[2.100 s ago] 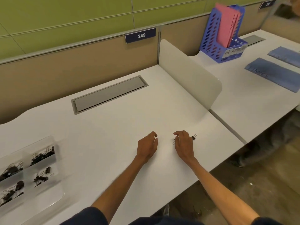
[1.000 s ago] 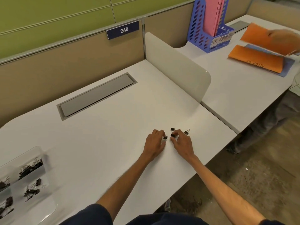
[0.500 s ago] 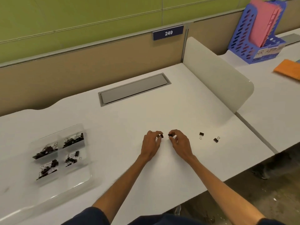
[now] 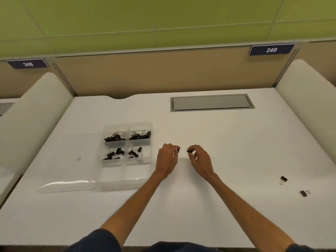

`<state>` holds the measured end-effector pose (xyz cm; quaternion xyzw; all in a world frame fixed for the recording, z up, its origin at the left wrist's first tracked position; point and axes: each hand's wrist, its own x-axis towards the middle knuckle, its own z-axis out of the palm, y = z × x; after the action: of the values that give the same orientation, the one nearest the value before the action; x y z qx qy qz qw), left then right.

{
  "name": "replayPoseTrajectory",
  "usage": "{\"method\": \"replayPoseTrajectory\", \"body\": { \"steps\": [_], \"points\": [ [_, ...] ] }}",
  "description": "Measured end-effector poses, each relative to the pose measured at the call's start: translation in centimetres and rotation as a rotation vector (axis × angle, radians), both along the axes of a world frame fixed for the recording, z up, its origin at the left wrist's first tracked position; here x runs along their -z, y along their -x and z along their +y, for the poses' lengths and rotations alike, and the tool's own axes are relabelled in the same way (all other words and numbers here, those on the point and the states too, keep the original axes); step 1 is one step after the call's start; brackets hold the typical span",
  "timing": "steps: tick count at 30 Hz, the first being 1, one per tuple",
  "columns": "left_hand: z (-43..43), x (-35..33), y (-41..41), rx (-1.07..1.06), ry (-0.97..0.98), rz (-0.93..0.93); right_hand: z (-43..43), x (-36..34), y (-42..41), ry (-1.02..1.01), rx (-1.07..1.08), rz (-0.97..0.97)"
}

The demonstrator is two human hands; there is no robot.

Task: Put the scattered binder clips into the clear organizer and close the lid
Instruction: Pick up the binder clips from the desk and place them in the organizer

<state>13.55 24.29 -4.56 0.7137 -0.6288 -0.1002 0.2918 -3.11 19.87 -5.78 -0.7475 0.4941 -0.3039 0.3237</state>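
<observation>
A clear organizer (image 4: 127,177) lies on the white desk, its lid (image 4: 67,184) folded open to the left. Four of its compartments hold several black binder clips (image 4: 116,138). My left hand (image 4: 166,159) pinches a small black clip (image 4: 178,151) just right of the organizer. My right hand (image 4: 200,160) pinches another black clip (image 4: 189,151) beside it. Two loose clips lie at the desk's right: one (image 4: 283,179) and, nearer the front edge, another (image 4: 304,193).
A grey cable hatch (image 4: 211,102) is set into the desk at the back. Rounded white dividers stand at the left (image 4: 31,113) and right (image 4: 307,91). A tan partition (image 4: 163,73) closes the back.
Both hands have carried their pinched clips leftward, closer to the organizer. The view has swung left, so the two loose clips now lie far to the right.
</observation>
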Motion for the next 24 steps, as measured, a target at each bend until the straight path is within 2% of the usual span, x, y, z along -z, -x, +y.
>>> {"method": "replayPoseTrajectory", "body": {
  "steps": [6,17,24],
  "points": [
    [3.2,-1.0,-7.0,-0.260,0.076,-0.102,0.8,-0.6,-8.3,0.038,-0.138,0.013],
    [11.2,-1.0,-17.5,-0.552,0.082,-0.175,4.7,-1.2,-21.6,0.200,-0.373,0.050],
    [15.2,-0.5,-21.4,-0.674,0.029,-0.228,7.5,-0.3,-26.7,0.228,-0.496,0.064]
  ]
}}
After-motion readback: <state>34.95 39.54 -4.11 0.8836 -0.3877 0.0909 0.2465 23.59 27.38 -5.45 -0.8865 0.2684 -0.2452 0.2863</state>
